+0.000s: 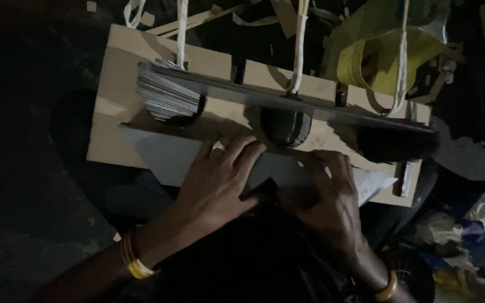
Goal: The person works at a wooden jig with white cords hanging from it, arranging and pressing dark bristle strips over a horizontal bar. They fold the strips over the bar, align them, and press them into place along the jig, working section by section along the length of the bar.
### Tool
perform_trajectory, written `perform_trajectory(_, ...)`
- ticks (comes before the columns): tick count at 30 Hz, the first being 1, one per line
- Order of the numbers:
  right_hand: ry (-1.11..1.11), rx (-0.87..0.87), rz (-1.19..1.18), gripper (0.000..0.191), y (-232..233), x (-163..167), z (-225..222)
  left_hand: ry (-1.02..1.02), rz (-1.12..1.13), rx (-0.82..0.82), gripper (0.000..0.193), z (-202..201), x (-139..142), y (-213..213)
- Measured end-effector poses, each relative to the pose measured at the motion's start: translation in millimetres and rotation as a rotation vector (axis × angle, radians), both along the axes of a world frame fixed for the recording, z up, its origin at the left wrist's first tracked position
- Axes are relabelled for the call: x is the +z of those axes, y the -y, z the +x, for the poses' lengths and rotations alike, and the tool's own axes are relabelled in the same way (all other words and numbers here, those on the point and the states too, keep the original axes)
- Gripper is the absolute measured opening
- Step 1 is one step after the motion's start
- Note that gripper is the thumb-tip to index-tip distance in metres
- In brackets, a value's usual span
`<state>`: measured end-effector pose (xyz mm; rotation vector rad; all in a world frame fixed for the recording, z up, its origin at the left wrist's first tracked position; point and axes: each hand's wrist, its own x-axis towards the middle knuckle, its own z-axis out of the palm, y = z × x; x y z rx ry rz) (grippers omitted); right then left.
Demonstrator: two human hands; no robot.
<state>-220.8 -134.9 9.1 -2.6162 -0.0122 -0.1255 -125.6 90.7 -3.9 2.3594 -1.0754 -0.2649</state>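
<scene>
My left hand (220,179) lies palm down on a grey card sheet (164,157), a ring on one finger and yellow bangles at the wrist. My right hand (332,196) presses flat on the same sheet a little to the right, fingers bent at its edge. Just beyond the fingertips a long dark strip (310,109) crosses a brown cardboard board (113,101). Under the strip hang three rounded stacks of thin cut sheets: a pale-edged one at the left (166,95), a dark one in the middle (287,126), a dark one at the right (391,146).
White cords (298,45) run up from the strip toward the top of the view. A yellow-green bag (377,50) lies behind the board at the upper right. Cardboard scraps and crumpled wrappers (478,219) lie at the right. The left side is dark floor.
</scene>
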Motion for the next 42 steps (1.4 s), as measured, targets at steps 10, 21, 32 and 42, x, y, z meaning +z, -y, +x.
perform_trajectory(10,0.394,-0.016,-0.438,0.041,91,-147,-54,0.586,-0.182,-0.093,0.042,11,-16,-19)
perform_trajectory(21,0.271,0.086,-0.435,0.028,66,-70,54,0.638,0.093,0.015,0.042,101,-26,-97)
perform_trajectory(32,0.286,0.136,-0.391,0.023,59,-60,102,0.594,-0.120,0.317,0.007,178,14,-95)
perform_trajectory(42,0.283,0.151,-0.377,0.019,61,-49,125,0.595,-0.144,0.333,0.008,180,17,-92)
